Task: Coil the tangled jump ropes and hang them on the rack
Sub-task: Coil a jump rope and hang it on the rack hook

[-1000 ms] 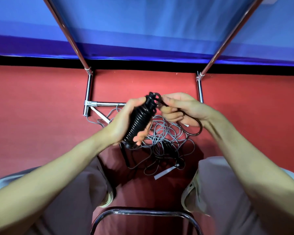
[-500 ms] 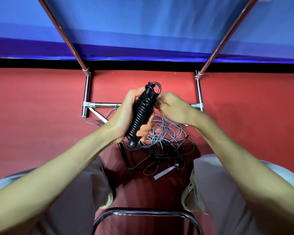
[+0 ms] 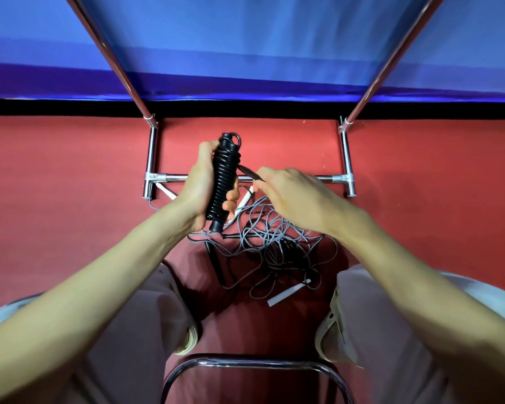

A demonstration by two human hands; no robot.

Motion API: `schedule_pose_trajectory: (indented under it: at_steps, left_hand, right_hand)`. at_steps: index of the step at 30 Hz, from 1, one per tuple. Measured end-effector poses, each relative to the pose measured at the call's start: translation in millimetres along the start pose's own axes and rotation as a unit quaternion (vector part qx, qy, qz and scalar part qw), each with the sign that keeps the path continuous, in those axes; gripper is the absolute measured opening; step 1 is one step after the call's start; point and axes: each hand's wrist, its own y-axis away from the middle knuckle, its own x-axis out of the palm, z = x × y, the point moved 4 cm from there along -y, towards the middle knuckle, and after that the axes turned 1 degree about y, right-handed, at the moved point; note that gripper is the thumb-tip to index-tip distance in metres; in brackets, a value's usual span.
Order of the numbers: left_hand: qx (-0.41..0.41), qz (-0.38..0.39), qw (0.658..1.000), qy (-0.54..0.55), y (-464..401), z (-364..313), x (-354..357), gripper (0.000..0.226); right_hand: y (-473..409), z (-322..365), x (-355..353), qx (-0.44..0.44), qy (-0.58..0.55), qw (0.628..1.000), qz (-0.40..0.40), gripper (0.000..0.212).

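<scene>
**Black rope wound tight, grey tangle waits on the floor**

A seated person's left hand [image 3: 200,185] grips a black jump rope [image 3: 223,182] wound in tight turns around its handles, holding the bundle upright above the red floor [image 3: 70,199]. The right hand [image 3: 292,196], fingers curled, pinches the loose tail of that same black rope just beside the bundle, the short stretch between hand and coil pulled taut. Below the hands, between the person's knees, a tangled grey jump rope [image 3: 274,243] lies in a loose heap on the floor, with white handles [image 3: 285,294] poking out and a darker rope mixed in. The chrome rack [image 3: 344,158] stands just beyond the heap, against a blue wall [image 3: 245,39]. A chrome chair frame [image 3: 254,364] curves across the bottom edge.
</scene>
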Motion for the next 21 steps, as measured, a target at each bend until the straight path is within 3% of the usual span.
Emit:
schedule_pose_trajectory:
  at_steps: [5,8,10,16,21]
  left_hand:
    - [0.053,-0.071,0.989,-0.115,-4,9,-4,0.061]
    - [0.101,-0.094,0.964,-0.227,-6,20,-4,0.067]
    - [0.084,-0.076,0.958,-0.262,-8,25,-4,0.068]
    - [0.039,0.001,0.973,-0.228,-16,33,4,0.067]
    - [0.139,0.041,0.974,-0.175,-20,23,13,0.027]
  right_hand:
    - [5,9,-10,-0.024,0.034,0.998,-0.038,0.033]
    - [3,0,-5,0.024,-0.086,0.995,-0.046,0.040]
    - [1,-5,1,0.066,-0.172,0.982,-0.036,0.038]
    - [2,-14,-3,0.110,-0.204,0.973,-0.020,0.031]
    - [-4,-26,-5,0.136,-0.227,0.964,-0.041,0.030]
